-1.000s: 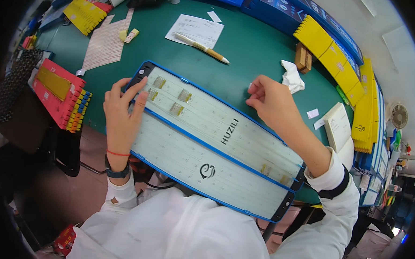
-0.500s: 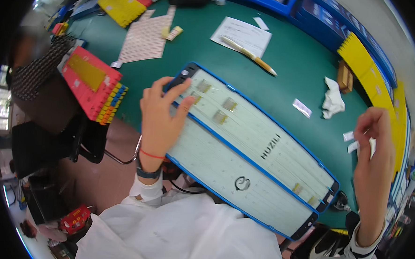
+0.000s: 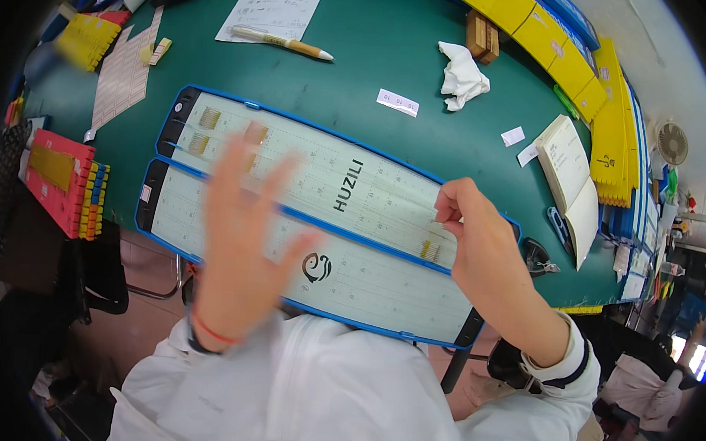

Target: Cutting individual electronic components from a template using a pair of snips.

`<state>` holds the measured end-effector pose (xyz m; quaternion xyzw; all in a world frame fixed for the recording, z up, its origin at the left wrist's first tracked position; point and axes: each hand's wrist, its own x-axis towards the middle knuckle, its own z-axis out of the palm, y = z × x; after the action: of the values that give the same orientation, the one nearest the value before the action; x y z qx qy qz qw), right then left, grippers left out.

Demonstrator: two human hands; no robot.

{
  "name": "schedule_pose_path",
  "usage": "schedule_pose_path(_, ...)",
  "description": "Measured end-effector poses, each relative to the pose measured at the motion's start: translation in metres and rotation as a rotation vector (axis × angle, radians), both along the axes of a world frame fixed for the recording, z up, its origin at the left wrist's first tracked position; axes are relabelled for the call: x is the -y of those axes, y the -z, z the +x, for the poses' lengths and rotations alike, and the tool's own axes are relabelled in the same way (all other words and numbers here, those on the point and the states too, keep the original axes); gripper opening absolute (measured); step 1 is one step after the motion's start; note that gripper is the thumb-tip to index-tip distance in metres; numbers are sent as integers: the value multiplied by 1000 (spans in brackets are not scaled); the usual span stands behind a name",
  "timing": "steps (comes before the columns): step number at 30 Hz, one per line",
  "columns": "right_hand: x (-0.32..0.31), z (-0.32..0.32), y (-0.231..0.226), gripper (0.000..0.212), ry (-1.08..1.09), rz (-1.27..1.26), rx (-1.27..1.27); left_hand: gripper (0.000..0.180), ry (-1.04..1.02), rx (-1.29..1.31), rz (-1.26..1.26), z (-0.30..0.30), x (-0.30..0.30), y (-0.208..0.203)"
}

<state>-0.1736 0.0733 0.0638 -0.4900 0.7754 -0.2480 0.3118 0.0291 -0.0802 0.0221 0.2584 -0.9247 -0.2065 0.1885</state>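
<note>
A long case with a blue frame and two pale panels (image 3: 381, 290) lies open across the table's near edge. Small spring-like metal pieces (image 3: 209, 118) sit in groups at its left part, and another such group (image 3: 430, 250) is near its right end. My left hand (image 3: 244, 239), smeared by motion, hovers over the left half with its fingers spread. Over the right end of the upper panel, my right hand (image 3: 480, 239) is closed in a pinch. Something thin shows at its fingertips, too small to name.
On the green table (image 3: 361, 61) lie a pen (image 3: 282, 41) on a written sheet (image 3: 272, 10), a crumpled tissue (image 3: 462, 76), small white labels (image 3: 397, 102) and an open notebook (image 3: 571, 180). Yellow boards (image 3: 538, 38) line the right side. Red boards (image 3: 56, 177) stand at the left.
My right hand has come from the table's right side to over the case. My left hand has left the case's upper left end. The view has swung right.
</note>
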Motion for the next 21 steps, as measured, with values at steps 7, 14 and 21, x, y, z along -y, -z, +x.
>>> schedule_pose_path(7,-2,0,17,52,-78,-1,-121,73,205,187,125,-46,-85,7)
schedule_pose_path(14,-23,0,-24,35,-16,-232,-286,75,265,197,110,-46,-87,18)
schedule_pose_path(21,-128,17,-115,26,494,-616,-454,78,308,177,86,-48,-78,16)
